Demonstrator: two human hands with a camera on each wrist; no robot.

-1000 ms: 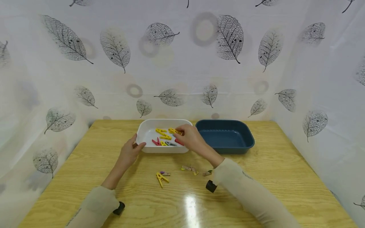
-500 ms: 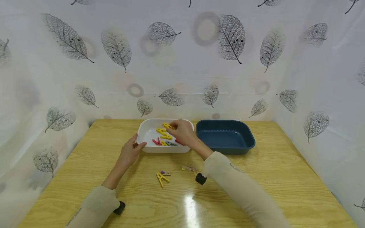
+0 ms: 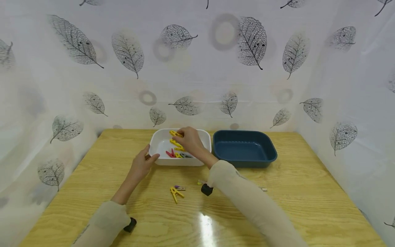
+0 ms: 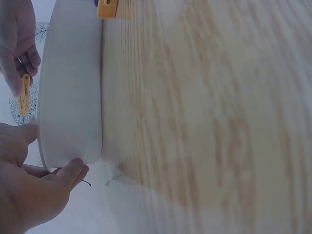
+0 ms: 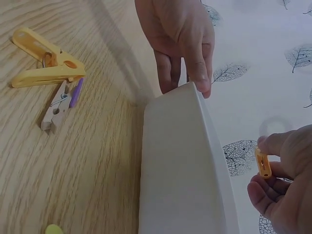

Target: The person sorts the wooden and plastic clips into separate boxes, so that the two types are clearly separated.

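My right hand [image 3: 192, 141] pinches a yellow clothespin [image 3: 174, 133] above the white tray [image 3: 179, 162], near its far rim. At the tray's left front corner, my left hand [image 3: 142, 166] grips the rim between thumb and fingers, as the left wrist view also shows. Inside the tray lie yellow clothespins [image 3: 179, 149], a red clothespin [image 3: 170, 154] and a grey clothespin [image 3: 185, 155]; the right hand and forearm cover part of the tray's right side. A larger yellow clothespin [image 5: 51, 66] and a wooden clothespin [image 5: 57, 105] with a purple piece lie on the table in front.
To the right of the white tray stands a dark blue tray [image 3: 245, 162]. A wooden clothespin [image 3: 263, 189] peeks out beyond the right sleeve, and another [image 3: 201, 182] is partly hidden by that arm. A leaf-print curtain [image 3: 197, 75] encloses the wooden table [image 3: 296, 192].
My right hand has moved left across the white tray, lifting the yellow clothespin from the right side toward the far middle. The left hand has kept its grip on the tray's corner.
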